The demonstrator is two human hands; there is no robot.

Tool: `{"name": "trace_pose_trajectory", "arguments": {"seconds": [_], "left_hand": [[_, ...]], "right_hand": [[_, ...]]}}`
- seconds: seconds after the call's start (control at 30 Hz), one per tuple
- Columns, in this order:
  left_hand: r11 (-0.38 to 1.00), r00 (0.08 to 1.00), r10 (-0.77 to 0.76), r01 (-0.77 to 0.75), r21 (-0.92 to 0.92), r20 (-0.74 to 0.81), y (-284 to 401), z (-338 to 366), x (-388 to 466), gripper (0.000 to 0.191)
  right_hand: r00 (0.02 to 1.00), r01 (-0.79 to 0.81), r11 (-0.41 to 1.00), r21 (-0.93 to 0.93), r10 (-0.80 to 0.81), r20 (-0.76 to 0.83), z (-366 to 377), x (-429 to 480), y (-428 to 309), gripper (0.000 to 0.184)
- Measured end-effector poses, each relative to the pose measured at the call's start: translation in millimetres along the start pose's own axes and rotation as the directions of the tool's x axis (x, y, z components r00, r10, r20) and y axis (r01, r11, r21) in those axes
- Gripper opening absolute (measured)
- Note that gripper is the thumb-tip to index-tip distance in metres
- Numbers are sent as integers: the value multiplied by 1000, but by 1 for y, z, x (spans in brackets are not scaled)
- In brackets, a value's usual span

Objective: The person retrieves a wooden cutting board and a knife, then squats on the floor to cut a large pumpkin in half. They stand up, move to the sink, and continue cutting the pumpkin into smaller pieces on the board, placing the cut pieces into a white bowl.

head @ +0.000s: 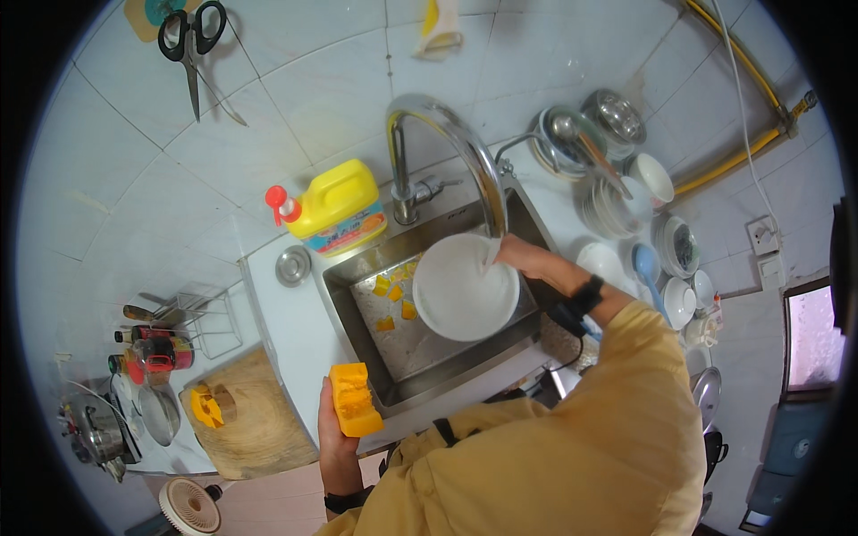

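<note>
My left hand (338, 439) grips a thick chunk of orange pumpkin (354, 400) in front of the sink's left corner, its rough hollowed side showing. At the upper right rim of a round white bowl (462, 298), my right hand (526, 256) holds on, just below the tip of the chrome faucet (448, 114). The bowl covers the middle of the stainless steel sink (419, 385); something whitish and blurred shows inside by my fingers. Several small pumpkin pieces (408, 309) lie on the wet sink floor, left of the bowl.
A yellow detergent jug (342, 204) and a metal sink strainer (293, 266) stand left of the faucet. Stacked plates and bowls (613, 204) crowd the right counter. On the left, a wooden cutting board (251, 429) bears pumpkin scraps (206, 406). Black-handled scissors (190, 57) hang on the wall.
</note>
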State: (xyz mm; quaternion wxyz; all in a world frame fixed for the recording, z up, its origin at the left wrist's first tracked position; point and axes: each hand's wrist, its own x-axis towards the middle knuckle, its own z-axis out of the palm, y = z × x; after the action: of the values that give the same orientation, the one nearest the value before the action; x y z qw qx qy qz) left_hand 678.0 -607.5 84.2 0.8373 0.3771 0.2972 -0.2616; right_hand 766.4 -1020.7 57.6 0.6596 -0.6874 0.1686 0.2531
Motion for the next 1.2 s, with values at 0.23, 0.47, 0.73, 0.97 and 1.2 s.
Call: {"name": "trace_pose_trajectory", "arguments": {"seconds": [0.23,0.47,0.73,0.97,1.2], "left_hand": [[1000,1000,0,1,18,-22,3,6,-6,35],[998,999,33,-35,-51,-38,3,-6,-13,37],[999,999,-30,31,-26,24,6,-2,-5,37],[999,993,-16,20,-33,114,8,-23,1,36],[998,991,33,-39,47,128,27,-26,-7,40]], "right_hand": [[913,375,901,-216,-400,-84,-14,27,-34,55],[958,286,926,-247,-283,47,-9,44,-43,86],[808,282,211,-936,-578,113,10,13,-23,68],[820,-116,35,-993,-560,-115,74,-41,-25,57],[817,76,530,-844,-518,-252,126,-46,-33,49]]}}
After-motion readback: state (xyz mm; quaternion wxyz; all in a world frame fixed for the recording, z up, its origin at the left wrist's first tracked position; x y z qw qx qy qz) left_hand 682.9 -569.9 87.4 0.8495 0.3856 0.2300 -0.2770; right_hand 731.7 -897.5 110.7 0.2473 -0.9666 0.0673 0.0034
